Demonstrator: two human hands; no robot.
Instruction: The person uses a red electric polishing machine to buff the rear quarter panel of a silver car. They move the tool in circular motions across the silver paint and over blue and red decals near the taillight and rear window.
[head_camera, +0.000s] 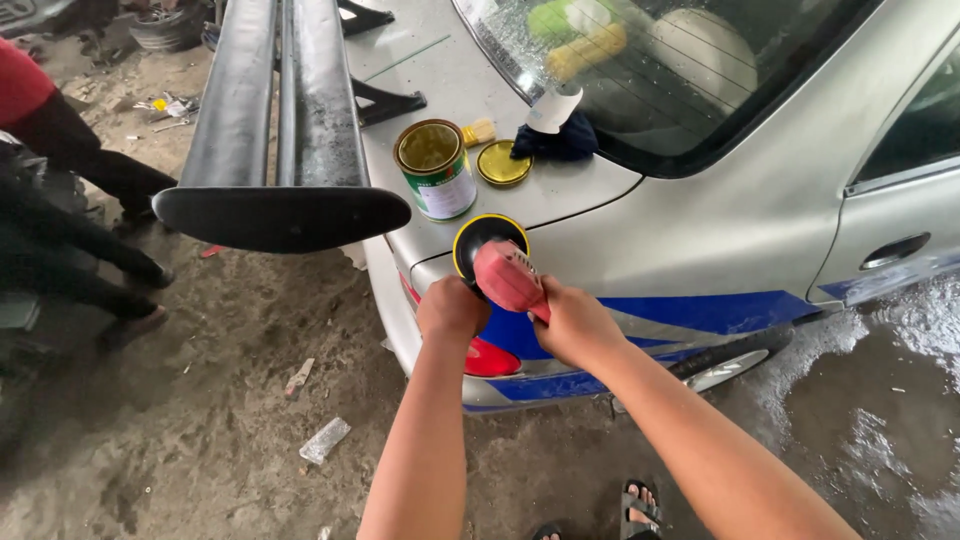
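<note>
Against the rear corner of the silver car (700, 210), both forearms reached forward and down. Her left hand (452, 308) was clenched around the side of a red polisher (508, 277); the right hand (575, 322) gripped its body, pressing the yellow-edged pad (480, 235) below an open paint tin (434, 168).

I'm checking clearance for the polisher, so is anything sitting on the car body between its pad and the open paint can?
Nothing visible does. The polisher, held by the left hand and right hand, has its pad at the rear corner of the silver car. The open can stands further up on the trunk, with bare metal between them.
</note>
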